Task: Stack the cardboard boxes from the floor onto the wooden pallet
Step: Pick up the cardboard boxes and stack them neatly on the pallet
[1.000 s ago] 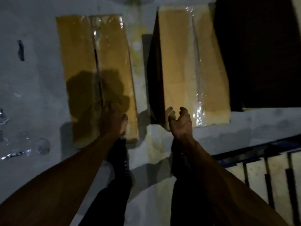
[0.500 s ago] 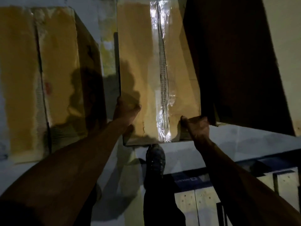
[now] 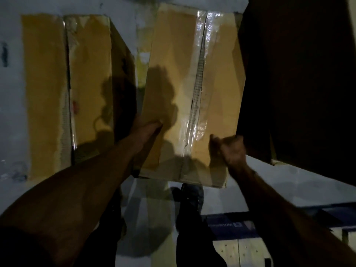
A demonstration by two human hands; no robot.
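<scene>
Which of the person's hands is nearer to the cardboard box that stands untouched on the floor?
Left. The left hand grips the left edge of the taped box, right beside the untouched box. The right hand holds the taped box's opposite near corner, farther away.

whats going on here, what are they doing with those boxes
A person is taking hold of the taped brown cardboard box in the middle. The left hand grips its left side and the right hand grips its near right corner. A second brown cardboard box sits on the grey floor to the left. The pale wooden pallet shows at the bottom right, beside the person's dark shoe.
</scene>
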